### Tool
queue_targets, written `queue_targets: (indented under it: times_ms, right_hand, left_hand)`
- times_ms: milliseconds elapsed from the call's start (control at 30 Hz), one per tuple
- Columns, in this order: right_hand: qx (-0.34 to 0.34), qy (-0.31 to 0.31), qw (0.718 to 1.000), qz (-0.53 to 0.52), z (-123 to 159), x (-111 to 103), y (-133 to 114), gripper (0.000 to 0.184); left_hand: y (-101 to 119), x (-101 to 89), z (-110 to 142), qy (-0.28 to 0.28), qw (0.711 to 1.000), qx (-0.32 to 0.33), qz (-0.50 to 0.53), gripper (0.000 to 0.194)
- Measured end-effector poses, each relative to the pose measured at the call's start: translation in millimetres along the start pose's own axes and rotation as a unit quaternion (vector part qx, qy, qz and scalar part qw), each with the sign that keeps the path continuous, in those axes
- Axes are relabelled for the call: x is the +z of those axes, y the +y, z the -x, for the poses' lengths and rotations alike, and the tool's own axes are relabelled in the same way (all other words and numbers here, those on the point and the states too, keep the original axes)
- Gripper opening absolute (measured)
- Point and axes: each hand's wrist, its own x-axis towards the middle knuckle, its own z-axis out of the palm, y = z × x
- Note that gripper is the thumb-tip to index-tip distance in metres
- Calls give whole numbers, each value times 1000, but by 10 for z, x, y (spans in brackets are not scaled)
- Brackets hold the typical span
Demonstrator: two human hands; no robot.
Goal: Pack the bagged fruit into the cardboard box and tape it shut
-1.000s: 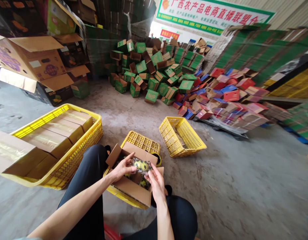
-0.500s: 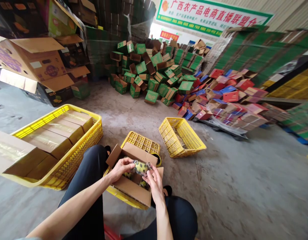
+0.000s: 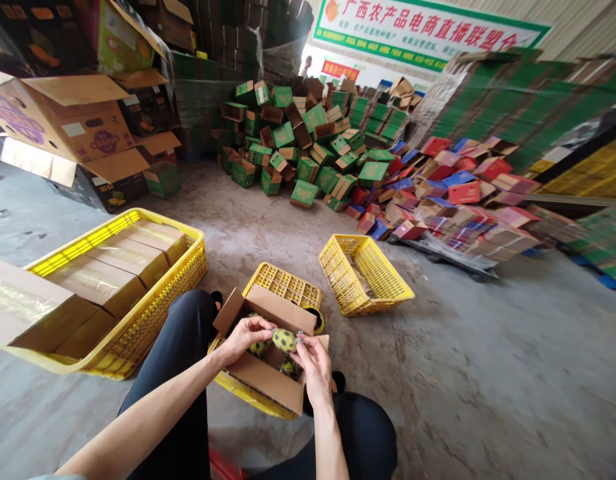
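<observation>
Over an open cardboard box [image 3: 268, 381], my two hands hold a yellow-green fruit [image 3: 285, 341] in a clear wrapper with dark spots. My left hand [image 3: 247, 337] pinches the wrapper's left end between thumb and fingers. At the opposite end, my right hand [image 3: 314, 365] is closed on the wrapper too. Inside the box lie more spotted wrapped fruits [image 3: 289, 367], partly hidden by my hands and the flaps. The box rests on an upturned yellow crate [image 3: 283, 284] between my knees. A tape roll [image 3: 316, 320] sits at the box's far right corner.
To the left, a large yellow basket [image 3: 153, 325] holds several taped cartons [image 3: 131, 257]. Another yellow basket [image 3: 383, 277] stands on the floor ahead to the right. Heaps of green boxes [image 3: 304, 193] and red-and-blue boxes [image 3: 463, 193] lie farther off, with stacked cartons [image 3: 73, 123] at back left.
The wrapper looks pulled tighter around the fruit, its ends now gathered at my fingers. My right hand has shifted slightly right. The boxes and baskets stay in place.
</observation>
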Motion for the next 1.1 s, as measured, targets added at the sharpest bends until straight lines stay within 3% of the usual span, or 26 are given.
queue_targets:
  times_ms: [200, 467, 533, 700, 800, 933, 1100]
  right_hand:
    - [-15, 21, 1000, -11, -23, -7, 24, 41]
    - [-41, 33, 999, 1, -38, -41, 17, 38]
    - [-36, 26, 999, -2, -34, -50, -6, 38]
    - [1, -4, 998, -62, 3, -62, -101, 36]
    - [1, -16, 997, -78, 36, -56, -157, 35]
    - [-7, -53, 996, -64, 67, -37, -189, 32]
    - [-26, -91, 993, -65, 65, -19, -136, 29]
  left_hand:
    - [-25, -11, 8, -11, 1000, -10, -2, 55]
    - [-22, 8, 77, -51, 992, -90, 70, 86]
    - [13, 1, 96, -89, 985, -100, 110, 90]
    - [153, -20, 130, -246, 941, -121, 200, 92]
    - [200, -15, 137, -286, 923, -140, 217, 98]
    - [157, -2, 128, -280, 925, -163, 199, 94]
    - [38, -5, 122, -213, 947, -193, 142, 71]
